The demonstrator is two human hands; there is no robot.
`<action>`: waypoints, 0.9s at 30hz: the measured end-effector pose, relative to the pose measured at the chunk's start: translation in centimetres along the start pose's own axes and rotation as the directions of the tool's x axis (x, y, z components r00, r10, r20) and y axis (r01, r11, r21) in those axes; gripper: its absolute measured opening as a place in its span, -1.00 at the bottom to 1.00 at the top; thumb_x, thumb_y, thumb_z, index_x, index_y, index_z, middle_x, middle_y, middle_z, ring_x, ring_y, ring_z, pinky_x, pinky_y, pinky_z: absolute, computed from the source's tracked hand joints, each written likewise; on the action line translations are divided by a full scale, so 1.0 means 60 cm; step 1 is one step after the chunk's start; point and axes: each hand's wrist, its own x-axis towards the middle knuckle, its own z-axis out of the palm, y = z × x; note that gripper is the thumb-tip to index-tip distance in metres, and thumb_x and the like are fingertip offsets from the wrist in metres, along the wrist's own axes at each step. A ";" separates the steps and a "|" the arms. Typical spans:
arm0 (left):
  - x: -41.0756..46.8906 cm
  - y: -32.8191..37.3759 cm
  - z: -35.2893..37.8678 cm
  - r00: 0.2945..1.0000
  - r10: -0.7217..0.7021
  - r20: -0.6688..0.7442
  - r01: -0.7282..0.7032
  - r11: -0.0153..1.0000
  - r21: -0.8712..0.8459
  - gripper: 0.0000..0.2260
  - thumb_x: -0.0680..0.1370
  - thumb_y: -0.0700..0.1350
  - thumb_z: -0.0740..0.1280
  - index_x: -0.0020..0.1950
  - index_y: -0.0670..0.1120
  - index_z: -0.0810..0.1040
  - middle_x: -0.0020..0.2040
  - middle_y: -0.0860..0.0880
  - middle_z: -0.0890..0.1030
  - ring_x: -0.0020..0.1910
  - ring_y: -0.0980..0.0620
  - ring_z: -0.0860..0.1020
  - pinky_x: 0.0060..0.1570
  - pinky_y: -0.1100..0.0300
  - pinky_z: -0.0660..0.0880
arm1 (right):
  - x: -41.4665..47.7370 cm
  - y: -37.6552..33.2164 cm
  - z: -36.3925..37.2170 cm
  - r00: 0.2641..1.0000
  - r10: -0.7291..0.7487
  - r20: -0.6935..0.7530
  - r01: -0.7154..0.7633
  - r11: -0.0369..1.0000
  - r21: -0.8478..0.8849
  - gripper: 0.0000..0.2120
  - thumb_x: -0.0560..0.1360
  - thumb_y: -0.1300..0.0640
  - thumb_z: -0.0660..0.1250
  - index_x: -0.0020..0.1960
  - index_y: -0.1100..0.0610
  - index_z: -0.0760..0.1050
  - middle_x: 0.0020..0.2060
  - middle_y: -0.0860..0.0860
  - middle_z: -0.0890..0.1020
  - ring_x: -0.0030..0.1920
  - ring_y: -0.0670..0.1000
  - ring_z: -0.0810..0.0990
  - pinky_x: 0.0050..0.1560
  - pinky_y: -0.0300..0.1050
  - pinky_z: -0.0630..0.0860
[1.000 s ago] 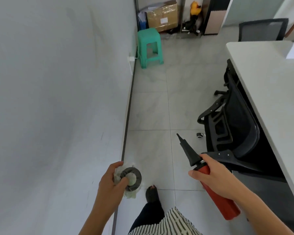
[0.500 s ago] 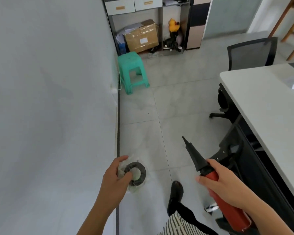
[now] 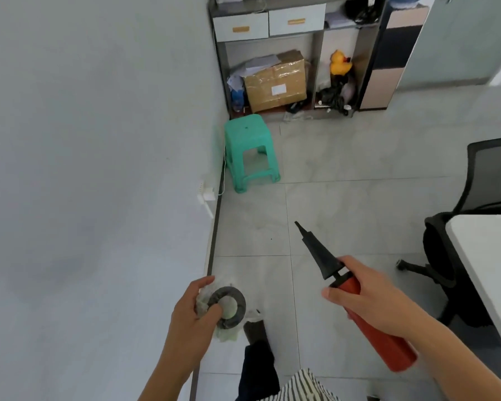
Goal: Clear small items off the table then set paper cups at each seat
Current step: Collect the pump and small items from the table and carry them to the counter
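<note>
My left hand (image 3: 195, 314) is closed around a roll of black tape (image 3: 229, 306) together with some crumpled pale plastic, held low over the floor. My right hand (image 3: 365, 299) grips a red hand pump (image 3: 379, 340) with a long black nozzle that points up and to the left. The white table (image 3: 489, 256) shows only as a corner at the right edge. No paper cups are in view.
A grey wall fills the left side. A green plastic stool (image 3: 250, 149) stands by the wall ahead. Behind it a shelf unit (image 3: 295, 53) holds a cardboard box and a yellow toy duck. A black office chair (image 3: 460, 241) sits by the table corner. My shoe shows below.
The view has advanced along the wall toward the shelf unit. The stool and shelves are closer, and the table has slid off to the right. Both hands keep their hold.
</note>
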 end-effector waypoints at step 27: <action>1.002 0.574 0.273 0.964 0.113 0.243 -0.138 0.986 0.089 -0.69 0.41 -0.18 0.37 0.05 0.19 0.51 0.04 -0.01 0.61 0.03 -0.03 0.59 0.05 0.10 0.56 | 0.838 -0.085 -0.533 0.959 0.228 -0.171 -0.193 0.961 0.196 -0.68 0.43 -0.12 0.43 0.11 -0.20 0.40 -0.43 0.01 0.64 -0.36 0.01 0.68 -0.23 -0.05 0.65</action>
